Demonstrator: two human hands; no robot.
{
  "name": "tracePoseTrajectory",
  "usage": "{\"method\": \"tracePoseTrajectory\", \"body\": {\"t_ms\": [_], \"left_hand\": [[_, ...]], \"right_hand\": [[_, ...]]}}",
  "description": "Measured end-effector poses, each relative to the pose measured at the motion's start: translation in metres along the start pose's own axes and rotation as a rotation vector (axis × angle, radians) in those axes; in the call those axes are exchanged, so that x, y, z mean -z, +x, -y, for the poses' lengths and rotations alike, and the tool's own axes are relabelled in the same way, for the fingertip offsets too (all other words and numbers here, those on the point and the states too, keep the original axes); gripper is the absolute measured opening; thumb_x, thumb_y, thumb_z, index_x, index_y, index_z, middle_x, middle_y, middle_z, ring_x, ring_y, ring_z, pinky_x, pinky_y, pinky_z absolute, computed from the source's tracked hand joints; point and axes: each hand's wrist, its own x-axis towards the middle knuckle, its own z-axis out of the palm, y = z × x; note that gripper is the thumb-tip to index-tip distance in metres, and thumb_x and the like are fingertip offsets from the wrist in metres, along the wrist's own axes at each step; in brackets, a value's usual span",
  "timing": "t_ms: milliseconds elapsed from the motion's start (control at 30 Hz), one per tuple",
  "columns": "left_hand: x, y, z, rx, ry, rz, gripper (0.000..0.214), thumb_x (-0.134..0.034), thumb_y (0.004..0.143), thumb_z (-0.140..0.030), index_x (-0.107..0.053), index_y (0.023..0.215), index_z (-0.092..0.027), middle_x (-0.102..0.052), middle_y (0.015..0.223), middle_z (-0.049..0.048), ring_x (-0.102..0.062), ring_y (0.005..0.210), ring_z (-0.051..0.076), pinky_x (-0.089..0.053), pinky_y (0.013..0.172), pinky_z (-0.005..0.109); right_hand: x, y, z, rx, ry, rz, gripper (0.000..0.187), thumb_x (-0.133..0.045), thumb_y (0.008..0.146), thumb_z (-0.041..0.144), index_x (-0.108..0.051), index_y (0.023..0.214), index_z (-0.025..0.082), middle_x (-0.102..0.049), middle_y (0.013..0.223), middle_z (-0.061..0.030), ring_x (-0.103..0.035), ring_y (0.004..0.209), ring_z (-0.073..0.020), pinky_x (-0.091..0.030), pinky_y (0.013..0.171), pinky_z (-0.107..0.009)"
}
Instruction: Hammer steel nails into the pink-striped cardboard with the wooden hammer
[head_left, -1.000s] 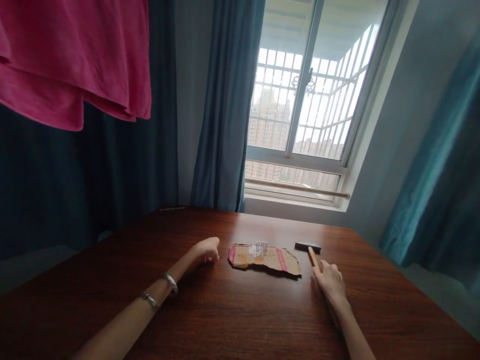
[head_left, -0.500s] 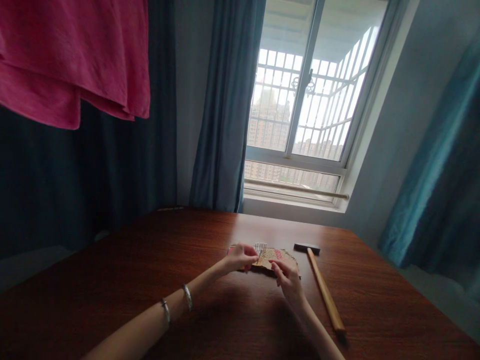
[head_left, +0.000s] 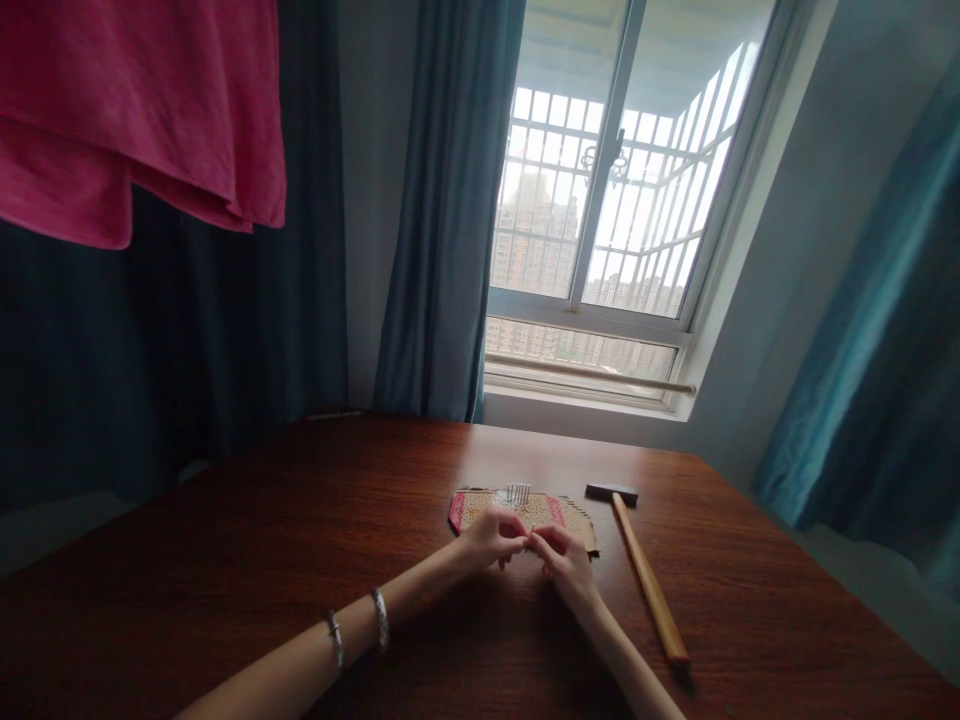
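Note:
A torn piece of patterned cardboard (head_left: pixel 480 504) with pink bands lies on the brown wooden table (head_left: pixel 315 560). Several thin metal nails (head_left: pixel 517 492) stand upright in it. My left hand (head_left: pixel 491 537) and my right hand (head_left: pixel 561 556) meet fingertip to fingertip at the cardboard's near edge. Both are pinched closed on something too small to make out. Two metal bangles ring my left forearm (head_left: pixel 358 628). A hammer (head_left: pixel 639 573) with a long wooden handle and dark head lies on the table to the right of my right hand, untouched.
A barred window (head_left: pixel 600 210) with blue curtains (head_left: pixel 442 200) is behind the table. More teal curtain (head_left: pixel 877 330) hangs at the right. A pink cloth (head_left: pixel 135 110) hangs at the upper left. The table's right edge runs close to the hammer.
My right hand left the hammer handle and came left to the cardboard. My left hand moved right from the bare table. Both now pinch together at the cardboard's near edge.

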Motion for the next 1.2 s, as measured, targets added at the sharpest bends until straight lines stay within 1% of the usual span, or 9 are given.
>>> {"method": "tracePoseTrajectory", "body": {"t_ms": [100, 233, 300, 367, 433, 600, 767, 900, 1200], "left_hand": [[0.008, 0.005, 0.002, -0.057, 0.037, -0.085, 0.031, -0.059, 0.068, -0.043, -0.065, 0.070, -0.013, -0.055, 0.054, 0.0013, -0.049, 0.043, 0.010, -0.038, 0.040, 0.020], [0.039, 0.025, 0.000, -0.105, -0.002, -0.393, 0.034, -0.053, 0.073, -0.044, -0.064, 0.073, -0.012, -0.057, 0.061, 0.0033, -0.052, 0.052, 0.012, -0.042, 0.046, 0.021], [0.055, 0.040, 0.001, -0.111, -0.108, -0.454, 0.035, -0.050, 0.075, -0.043, -0.064, 0.079, -0.011, -0.060, 0.072, 0.0064, -0.056, 0.063, 0.014, -0.045, 0.053, 0.022], [0.064, 0.055, 0.006, -0.101, -0.195, -0.441, 0.037, -0.050, 0.075, -0.043, -0.064, 0.085, -0.010, -0.061, 0.081, 0.0085, -0.057, 0.071, 0.016, -0.046, 0.060, 0.024], [0.065, 0.068, 0.016, -0.088, -0.258, -0.380, 0.039, -0.052, 0.074, -0.044, -0.063, 0.089, -0.010, -0.061, 0.085, 0.0097, -0.058, 0.075, 0.017, -0.046, 0.065, 0.026], [0.048, 0.092, 0.038, -0.035, -0.513, -0.264, 0.046, -0.051, 0.073, -0.050, -0.061, 0.090, -0.009, -0.062, 0.079, 0.0106, -0.058, 0.076, 0.019, -0.044, 0.072, 0.031], [0.037, 0.098, 0.043, -0.038, -0.673, -0.230, 0.053, -0.044, 0.075, -0.055, -0.060, 0.093, -0.008, -0.062, 0.078, 0.0106, -0.058, 0.077, 0.020, -0.043, 0.073, 0.032], [0.035, 0.092, 0.041, -0.015, -0.587, -0.205, 0.054, -0.043, 0.075, -0.056, -0.060, 0.096, -0.009, -0.062, 0.080, 0.0102, -0.058, 0.080, 0.020, -0.042, 0.074, 0.031], [0.032, 0.083, 0.023, -0.064, -0.087, -0.201, 0.043, -0.050, 0.074, -0.047, -0.064, 0.091, -0.010, -0.063, 0.084, 0.0077, -0.055, 0.083, 0.020, -0.040, 0.074, 0.028]], "right_hand": [[0.004, 0.007, -0.004, 0.021, -0.040, -0.024, 0.034, -0.057, 0.072, 0.049, -0.063, 0.073, 0.016, -0.058, 0.061, -0.0003, -0.044, 0.045, -0.0091, -0.036, 0.040, -0.020], [0.015, 0.027, -0.010, 0.031, -0.081, -0.138, 0.038, -0.054, 0.072, 0.052, -0.062, 0.077, 0.016, -0.056, 0.060, 0.0003, -0.047, 0.047, -0.0107, -0.039, 0.040, -0.021], [0.020, 0.041, -0.013, 0.029, -0.105, -0.175, 0.040, -0.052, 0.072, 0.054, -0.063, 0.081, 0.016, -0.059, 0.063, -0.0011, -0.050, 0.050, -0.0117, -0.041, 0.041, -0.021], [0.023, 0.054, -0.017, 0.033, -0.142, -0.199, 0.043, -0.050, 0.072, 0.055, -0.063, 0.082, 0.015, -0.061, 0.065, -0.0025, -0.052, 0.051, -0.0119, -0.042, 0.040, -0.021], [0.023, 0.066, -0.023, 0.045, -0.176, -0.208, 0.044, -0.048, 0.073, 0.054, -0.063, 0.082, 0.014, -0.062, 0.065, -0.0039, -0.052, 0.050, -0.0123, -0.042, 0.040, -0.022], [0.018, 0.088, -0.039, 0.079, -0.236, -0.202, 0.040, -0.048, 0.074, 0.050, -0.064, 0.081, 0.014, -0.066, 0.069, -0.0069, -0.059, 0.059, -0.0172, -0.045, 0.050, -0.026], [0.012, 0.096, -0.052, 0.119, -0.314, -0.191, 0.034, -0.048, 0.075, 0.044, -0.065, 0.080, 0.016, -0.068, 0.072, -0.0060, -0.060, 0.066, -0.0184, -0.046, 0.064, -0.029], [0.011, 0.096, -0.057, 0.123, -0.360, -0.174, 0.032, -0.045, 0.077, 0.042, -0.065, 0.082, 0.018, -0.068, 0.074, -0.0046, -0.060, 0.066, -0.0172, -0.045, 0.063, -0.027], [0.012, 0.093, -0.055, 0.137, -0.432, -0.127, 0.027, -0.043, 0.080, 0.038, -0.064, 0.083, 0.020, -0.068, 0.073, -0.0023, -0.060, 0.066, -0.0154, -0.045, 0.064, -0.025]]}}
